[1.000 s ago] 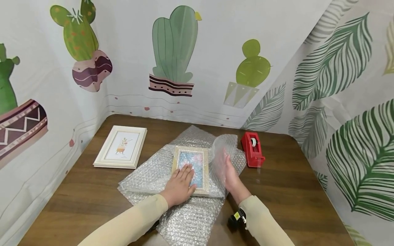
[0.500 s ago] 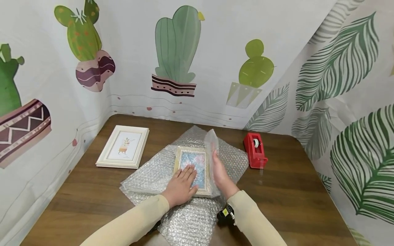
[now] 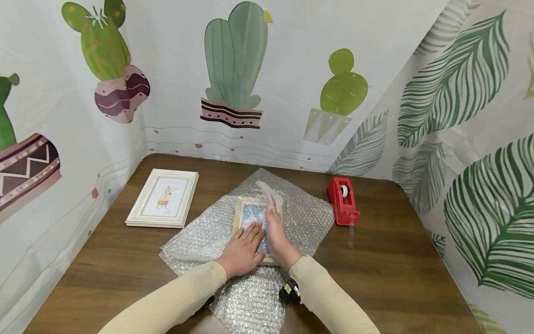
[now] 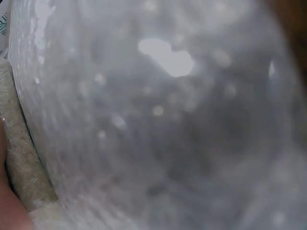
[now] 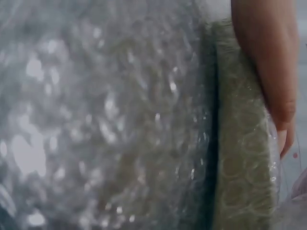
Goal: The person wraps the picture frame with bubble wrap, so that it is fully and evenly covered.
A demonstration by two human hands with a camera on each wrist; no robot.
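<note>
A picture frame (image 3: 253, 211) with a blue-and-pink picture lies on a sheet of bubble wrap (image 3: 204, 227), with one side of the wrap folded over it. My left hand (image 3: 244, 251) rests on the frame's lower left part, fingers straight. On the right, my right hand (image 3: 280, 237) stands on its edge over the frame, fingers extended, pressing a flap (image 3: 272, 197) of wrap leftward across it. Both wrist views show the wrap close up and blurred. The frame's side (image 5: 242, 163) shows under the bubbles in the right wrist view. My right hand hides much of the picture.
A white picture frame (image 3: 163, 199) with a plant drawing lies at the left of the brown table (image 3: 400, 250). Right of the wrap stands a red tape dispenser (image 3: 344, 202). Cloth with printed cacti and leaves (image 3: 283, 83) hangs behind the table.
My right hand has moved left from beside the frame to over it, folding the raised wrap flap across. My left hand has stayed on the frame.
</note>
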